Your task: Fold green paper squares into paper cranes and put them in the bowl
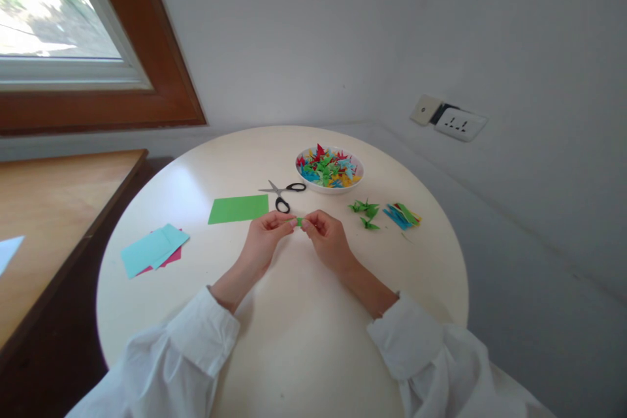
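Observation:
Between my fingertips is a small green piece of paper [300, 222], its exact folds too small to make out. My left hand [268, 235] pinches its left end and my right hand [327, 238] pinches the right end, both just above the table. Beyond my left hand lies a larger green paper sheet [239, 209]. Black-handled scissors [280, 192] rest with their blades apart behind my hands. Several folded green paper cranes [366, 209] sit to the right of my right hand.
A white bowl [329, 190] full of colourful paper cranes stands at the back of the round white table [304, 339]. Coloured paper strips [402, 215] lie at the right. Light blue sheets [151, 248] overlap pink paper at the left. A wooden surface [63, 202] adjoins at far left.

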Demonstrator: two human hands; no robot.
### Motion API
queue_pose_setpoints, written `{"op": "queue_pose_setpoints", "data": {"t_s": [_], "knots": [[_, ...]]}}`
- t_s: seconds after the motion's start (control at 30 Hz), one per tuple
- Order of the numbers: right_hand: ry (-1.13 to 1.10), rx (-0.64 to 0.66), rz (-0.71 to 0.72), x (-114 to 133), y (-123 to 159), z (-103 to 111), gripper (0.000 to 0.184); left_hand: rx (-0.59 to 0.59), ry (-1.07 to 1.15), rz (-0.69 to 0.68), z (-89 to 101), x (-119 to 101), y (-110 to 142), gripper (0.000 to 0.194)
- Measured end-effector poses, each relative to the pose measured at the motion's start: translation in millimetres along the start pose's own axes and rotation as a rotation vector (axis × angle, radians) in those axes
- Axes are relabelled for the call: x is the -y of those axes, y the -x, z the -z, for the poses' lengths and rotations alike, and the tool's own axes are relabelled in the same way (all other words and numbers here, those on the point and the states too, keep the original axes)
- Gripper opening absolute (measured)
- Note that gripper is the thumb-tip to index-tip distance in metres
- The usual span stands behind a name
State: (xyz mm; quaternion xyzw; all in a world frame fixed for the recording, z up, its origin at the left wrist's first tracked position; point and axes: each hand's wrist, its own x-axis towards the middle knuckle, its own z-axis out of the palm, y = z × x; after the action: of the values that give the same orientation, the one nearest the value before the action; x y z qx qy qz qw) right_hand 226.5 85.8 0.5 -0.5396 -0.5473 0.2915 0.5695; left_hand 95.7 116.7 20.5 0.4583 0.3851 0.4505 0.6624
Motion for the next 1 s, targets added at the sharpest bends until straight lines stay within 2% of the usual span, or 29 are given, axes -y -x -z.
{"op": "queue_pose_setpoints", "data": {"t_s": [0.27, 0.5, 0.7, 0.8, 1.0], "knots": [[-0.032, 0.020, -0.057, -1.9, -0.8, -2.1, 0.019, -0.046, 0.015, -0.019, 1.9, 3.1, -2.0, 0.023], [0.025, 0.001, -0.017, -2.0, -0.8, -0.1, 0.020, -0.045, -0.026, -0.041, 0.5, 3.5, -2.1, 0.024], [-0.036, -0.011, -0.047, -6.3, -0.2, -2.2, 0.019, -0.060, -0.020, -0.075, 0.0, 2.0, -3.0, 0.023], [-0.047, -0.036, 0.032, -6.6, 0.6, -2.2, 0.027, -0.091, -0.018, -0.074, 1.1, 2.3, -4.5, 0.023], [0.097, 0.001, 0.260, -1.4, 1.8, 1.1, 0.013, -0.094, -0.049, -0.069, 2.1, 2.7, -5.9, 0.023]]}}
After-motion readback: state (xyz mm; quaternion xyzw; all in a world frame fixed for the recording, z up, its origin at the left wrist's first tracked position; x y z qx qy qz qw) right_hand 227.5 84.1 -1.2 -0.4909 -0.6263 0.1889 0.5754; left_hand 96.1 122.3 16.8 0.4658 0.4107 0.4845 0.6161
